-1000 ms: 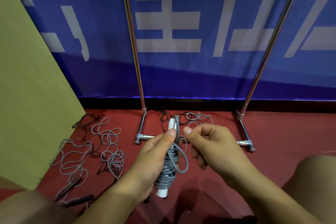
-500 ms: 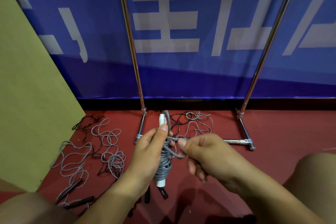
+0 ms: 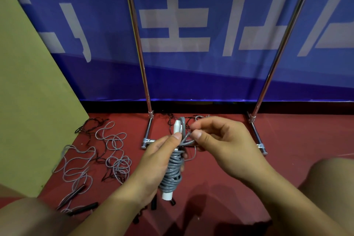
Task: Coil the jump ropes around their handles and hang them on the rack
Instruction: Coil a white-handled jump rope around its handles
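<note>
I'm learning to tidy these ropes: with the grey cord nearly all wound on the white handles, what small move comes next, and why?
Probably pull the free end snug. The left hand grips the coiled jump rope, while the right hand pinches the last loose loop near the handle tops; left slack, the coil could unwind before hanging.

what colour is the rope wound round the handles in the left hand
Grey rope, wound round white handles; the head view shows it clearly, held in the left hand.

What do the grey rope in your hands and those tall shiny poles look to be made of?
The grey rope looks like smooth plastic or rubber cord: uniform, slightly glossy, holding springy coils. The poles look like polished, probably chromed metal: bright mirror-like streaks run along them.
</note>
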`<control>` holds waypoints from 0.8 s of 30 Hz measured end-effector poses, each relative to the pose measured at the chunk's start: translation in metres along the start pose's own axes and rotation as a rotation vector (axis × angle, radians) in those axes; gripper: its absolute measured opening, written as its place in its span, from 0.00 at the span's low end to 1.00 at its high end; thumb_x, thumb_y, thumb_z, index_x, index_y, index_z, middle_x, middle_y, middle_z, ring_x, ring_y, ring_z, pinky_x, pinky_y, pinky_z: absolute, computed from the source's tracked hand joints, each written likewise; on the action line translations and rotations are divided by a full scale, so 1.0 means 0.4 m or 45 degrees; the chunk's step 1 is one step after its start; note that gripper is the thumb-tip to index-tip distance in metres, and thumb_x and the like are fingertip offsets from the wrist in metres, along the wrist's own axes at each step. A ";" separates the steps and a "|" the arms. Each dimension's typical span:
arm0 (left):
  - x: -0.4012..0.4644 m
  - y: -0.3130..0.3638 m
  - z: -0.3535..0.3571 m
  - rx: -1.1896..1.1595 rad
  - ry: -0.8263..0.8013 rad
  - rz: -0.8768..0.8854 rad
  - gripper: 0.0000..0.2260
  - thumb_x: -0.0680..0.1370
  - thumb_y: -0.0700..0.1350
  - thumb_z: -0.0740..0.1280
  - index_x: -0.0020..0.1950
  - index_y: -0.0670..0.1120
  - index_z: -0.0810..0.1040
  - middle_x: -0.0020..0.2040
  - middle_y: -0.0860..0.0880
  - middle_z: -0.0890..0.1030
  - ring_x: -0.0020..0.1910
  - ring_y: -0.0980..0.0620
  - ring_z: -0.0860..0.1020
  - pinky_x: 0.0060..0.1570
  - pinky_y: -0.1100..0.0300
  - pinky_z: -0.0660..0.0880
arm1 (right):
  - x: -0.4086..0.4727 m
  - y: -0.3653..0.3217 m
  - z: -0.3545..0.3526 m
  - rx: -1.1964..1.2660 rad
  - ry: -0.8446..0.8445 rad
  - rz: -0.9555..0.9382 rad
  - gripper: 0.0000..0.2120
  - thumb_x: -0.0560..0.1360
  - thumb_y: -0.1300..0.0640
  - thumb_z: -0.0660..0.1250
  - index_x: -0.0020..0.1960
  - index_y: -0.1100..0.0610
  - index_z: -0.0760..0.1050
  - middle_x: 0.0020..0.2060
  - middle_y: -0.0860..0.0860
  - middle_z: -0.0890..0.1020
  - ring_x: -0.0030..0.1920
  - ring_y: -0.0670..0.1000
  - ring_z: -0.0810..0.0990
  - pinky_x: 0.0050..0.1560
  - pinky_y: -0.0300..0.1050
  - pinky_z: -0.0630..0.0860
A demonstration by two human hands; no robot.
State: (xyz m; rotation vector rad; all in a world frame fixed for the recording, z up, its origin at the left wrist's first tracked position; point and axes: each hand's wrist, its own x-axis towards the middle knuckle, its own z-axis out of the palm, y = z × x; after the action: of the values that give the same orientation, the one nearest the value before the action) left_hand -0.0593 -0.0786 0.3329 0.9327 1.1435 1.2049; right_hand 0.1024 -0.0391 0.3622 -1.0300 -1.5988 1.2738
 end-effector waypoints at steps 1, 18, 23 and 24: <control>-0.002 -0.002 0.000 -0.015 -0.012 -0.030 0.13 0.74 0.57 0.68 0.46 0.49 0.85 0.37 0.43 0.80 0.31 0.48 0.75 0.31 0.58 0.72 | 0.002 0.002 -0.001 -0.009 -0.009 0.012 0.08 0.75 0.64 0.71 0.51 0.52 0.80 0.39 0.55 0.85 0.38 0.50 0.83 0.45 0.46 0.80; -0.025 0.019 -0.011 -0.221 -0.525 -0.400 0.21 0.71 0.62 0.73 0.47 0.45 0.78 0.39 0.44 0.77 0.28 0.49 0.75 0.28 0.57 0.74 | 0.010 -0.010 -0.011 0.150 0.078 0.038 0.03 0.69 0.57 0.76 0.38 0.56 0.84 0.30 0.53 0.83 0.31 0.47 0.79 0.34 0.40 0.76; -0.028 0.020 -0.018 -0.267 -0.645 -0.407 0.23 0.72 0.62 0.73 0.49 0.43 0.78 0.39 0.42 0.77 0.28 0.48 0.76 0.29 0.56 0.77 | 0.002 -0.015 -0.008 0.260 0.071 0.049 0.11 0.62 0.49 0.76 0.35 0.57 0.82 0.25 0.54 0.78 0.27 0.48 0.72 0.28 0.39 0.70; -0.030 0.019 -0.016 -0.267 -0.657 -0.411 0.22 0.72 0.62 0.73 0.48 0.43 0.78 0.39 0.42 0.78 0.28 0.48 0.76 0.29 0.57 0.77 | 0.000 -0.015 -0.007 0.276 0.057 0.055 0.12 0.62 0.49 0.76 0.35 0.57 0.81 0.26 0.54 0.77 0.27 0.49 0.71 0.28 0.40 0.69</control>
State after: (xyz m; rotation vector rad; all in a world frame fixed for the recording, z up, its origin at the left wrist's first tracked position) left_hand -0.0670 -0.0897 0.3409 0.7987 0.7024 0.7435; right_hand 0.1044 -0.0390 0.3685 -0.9541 -1.3770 1.4088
